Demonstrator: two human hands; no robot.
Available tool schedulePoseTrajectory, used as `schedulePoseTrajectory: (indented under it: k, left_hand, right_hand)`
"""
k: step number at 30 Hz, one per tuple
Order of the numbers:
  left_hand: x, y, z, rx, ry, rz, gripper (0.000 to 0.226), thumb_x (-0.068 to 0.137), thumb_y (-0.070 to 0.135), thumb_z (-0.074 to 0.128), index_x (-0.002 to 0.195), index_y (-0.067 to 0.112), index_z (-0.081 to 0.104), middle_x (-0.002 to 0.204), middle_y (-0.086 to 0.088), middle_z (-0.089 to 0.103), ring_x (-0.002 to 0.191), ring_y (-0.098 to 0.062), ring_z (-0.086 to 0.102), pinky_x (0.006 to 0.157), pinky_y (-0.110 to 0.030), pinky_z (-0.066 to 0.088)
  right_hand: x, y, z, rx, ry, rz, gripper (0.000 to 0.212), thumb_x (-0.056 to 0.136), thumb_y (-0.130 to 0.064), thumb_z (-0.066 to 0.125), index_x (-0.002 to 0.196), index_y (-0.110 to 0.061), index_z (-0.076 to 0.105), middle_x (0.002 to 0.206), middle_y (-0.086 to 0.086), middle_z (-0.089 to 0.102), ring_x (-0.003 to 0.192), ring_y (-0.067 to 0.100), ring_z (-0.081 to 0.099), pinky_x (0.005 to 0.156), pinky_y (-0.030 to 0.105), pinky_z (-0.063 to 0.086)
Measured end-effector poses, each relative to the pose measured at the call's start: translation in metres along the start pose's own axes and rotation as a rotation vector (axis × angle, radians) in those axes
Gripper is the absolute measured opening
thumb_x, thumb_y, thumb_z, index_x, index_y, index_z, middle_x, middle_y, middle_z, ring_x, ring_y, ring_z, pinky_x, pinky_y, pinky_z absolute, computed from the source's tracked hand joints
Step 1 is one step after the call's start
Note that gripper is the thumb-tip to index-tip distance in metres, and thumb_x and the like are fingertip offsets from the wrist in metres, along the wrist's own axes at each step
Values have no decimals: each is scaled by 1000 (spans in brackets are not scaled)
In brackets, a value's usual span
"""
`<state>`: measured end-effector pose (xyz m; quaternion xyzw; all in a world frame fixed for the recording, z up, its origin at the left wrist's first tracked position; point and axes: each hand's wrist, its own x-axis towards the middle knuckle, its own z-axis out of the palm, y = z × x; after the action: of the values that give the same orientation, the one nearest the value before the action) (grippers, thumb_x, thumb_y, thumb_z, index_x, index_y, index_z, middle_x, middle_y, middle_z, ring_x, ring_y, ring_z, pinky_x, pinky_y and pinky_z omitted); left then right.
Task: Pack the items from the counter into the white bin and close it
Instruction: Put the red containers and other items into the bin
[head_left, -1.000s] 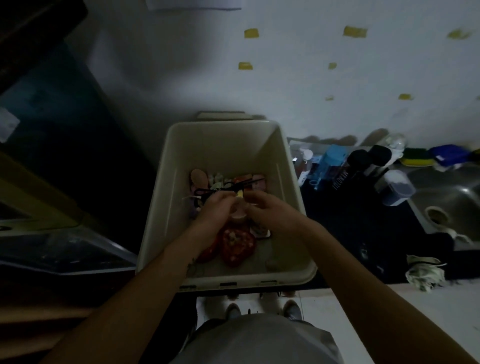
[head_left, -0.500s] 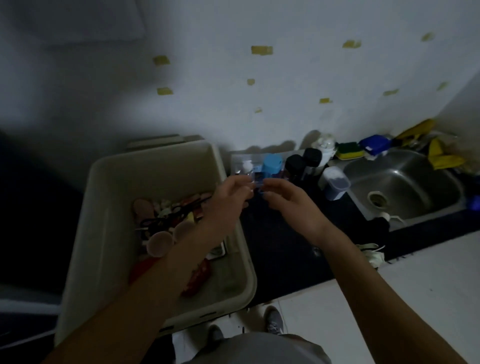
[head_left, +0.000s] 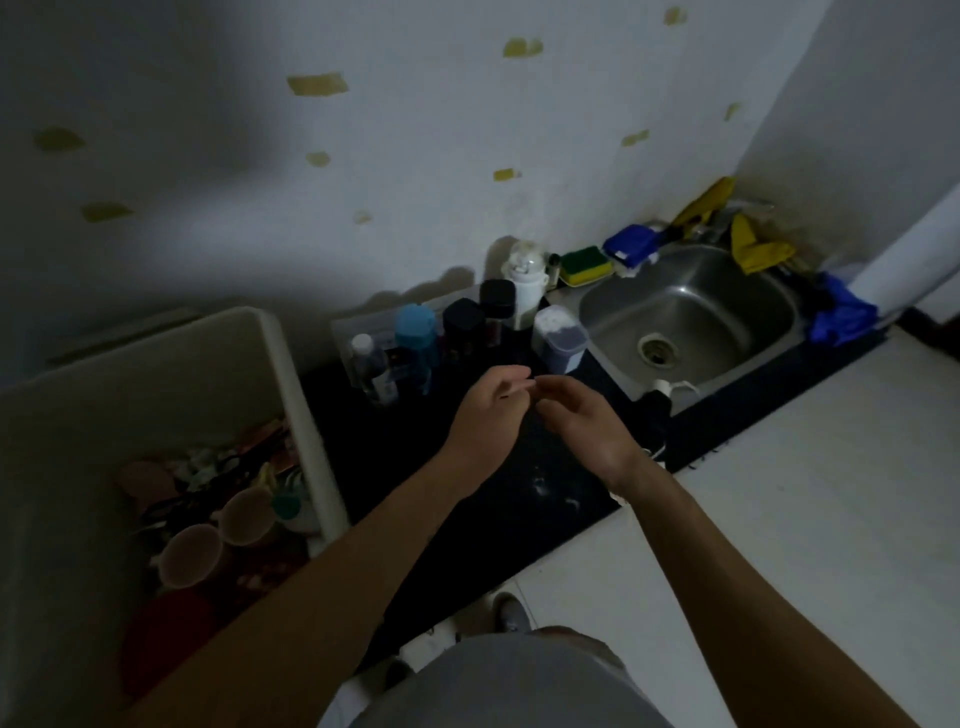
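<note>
The white bin (head_left: 298, 395) stands open at the left and holds cups, red items and several small things. On the dark counter (head_left: 467, 519) a cluster remains: a clear bottle (head_left: 370, 364), a blue-capped bottle (head_left: 415, 332), two black jars (head_left: 465, 325), a white dispenser (head_left: 525, 278) and a white-lidded container (head_left: 560, 338). My left hand (head_left: 485, 415) and my right hand (head_left: 584, 423) hover side by side over the counter just in front of the cluster. Their fingertips almost meet, the fingers are loosely apart, and I see nothing held.
A steel sink (head_left: 691, 317) sits to the right, with a green and yellow sponge (head_left: 584, 265), blue cloths (head_left: 841, 317) and yellow gloves (head_left: 758, 249) around it. A flat lid-like panel (head_left: 124, 332) leans behind the bin. A pale floor lies below the counter edge.
Both hands left the inside of the bin and swung right over the counter toward the bottles and jars. The view turned right, so the bin now sits at the left edge.
</note>
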<state>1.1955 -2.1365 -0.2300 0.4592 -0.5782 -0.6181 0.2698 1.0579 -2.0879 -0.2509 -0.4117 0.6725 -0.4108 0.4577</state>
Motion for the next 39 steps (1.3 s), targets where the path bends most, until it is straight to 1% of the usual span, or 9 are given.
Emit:
schedulePoseTrajectory:
  k: [3, 5, 7, 11, 15, 22, 26, 31, 39]
  left_hand:
    - [13, -8, 34, 21, -58, -22, 36, 98, 10, 44, 133, 11, 53, 127, -5, 59, 116, -14, 58, 101, -32, 47]
    - [22, -13, 56, 27, -95, -36, 37, 98, 9, 43, 134, 11, 51, 128, -6, 59, 118, -15, 57, 101, -32, 46]
    - [29, -20, 74, 38, -122, -41, 37, 97, 7, 43, 134, 9, 51, 128, -7, 59, 118, -15, 57, 99, -28, 47]
    - [36, -41, 114, 107, -195, -74, 36, 96, 5, 45, 131, 11, 53, 129, -6, 59, 115, -10, 56, 85, -7, 42]
    - [43, -58, 138, 125, -230, -157, 36, 97, 6, 45, 131, 12, 52, 130, -2, 58, 115, -10, 54, 79, -7, 42]
    - [54, -76, 157, 180, -236, -222, 33, 97, 5, 45, 129, 8, 54, 125, -5, 59, 113, -12, 56, 80, -9, 42]
    - [59, -90, 155, 181, -216, -242, 29, 98, 4, 45, 126, 6, 54, 116, -6, 60, 107, -15, 58, 80, -11, 47]
    - [59, -103, 154, 231, -183, -274, 24, 97, 6, 48, 117, 14, 58, 106, -2, 63, 106, -21, 61, 93, -32, 49]
    - [57, -104, 138, 252, -159, -290, 20, 99, 14, 48, 116, 23, 56, 112, 4, 63, 92, -5, 60, 68, -12, 47]
  right_hand:
    - [2, 20, -26, 45, 48, 39, 30, 96, -13, 53, 123, -24, 57, 106, -19, 69, 94, -9, 64, 81, 14, 48]
    - [5, 36, -44, 72, 81, 68, 30, 96, -12, 52, 122, -25, 57, 106, -18, 69, 95, -7, 64, 84, 16, 49]
    - [6, 53, -58, 86, 119, 101, 30, 96, -12, 52, 123, -22, 58, 108, -15, 69, 99, -2, 65, 89, 20, 49]
    - [2, 95, -88, 40, 270, 224, 32, 95, -11, 53, 126, -16, 59, 120, 1, 64, 106, 13, 60, 93, 28, 48]
    - [5, 128, -109, -32, 417, 290, 36, 92, -14, 59, 129, -14, 58, 123, 4, 62, 105, 13, 57, 87, 24, 43]
    - [27, 169, -110, -93, 373, 545, 67, 79, -39, 74, 135, -14, 47, 130, 13, 48, 117, 32, 53, 99, 48, 49]
    - [36, 177, -104, -62, 436, 603, 72, 75, -37, 80, 132, -21, 40, 132, 12, 39, 120, 34, 45, 103, 48, 45]
    - [35, 185, -102, 31, 446, 594, 70, 73, -26, 80, 125, -23, 33, 123, 13, 49, 107, 32, 58, 93, 45, 53]
    - [30, 183, -94, 272, 450, 522, 63, 78, -11, 74, 121, -25, 31, 110, 7, 52, 92, 19, 60, 71, 29, 54]
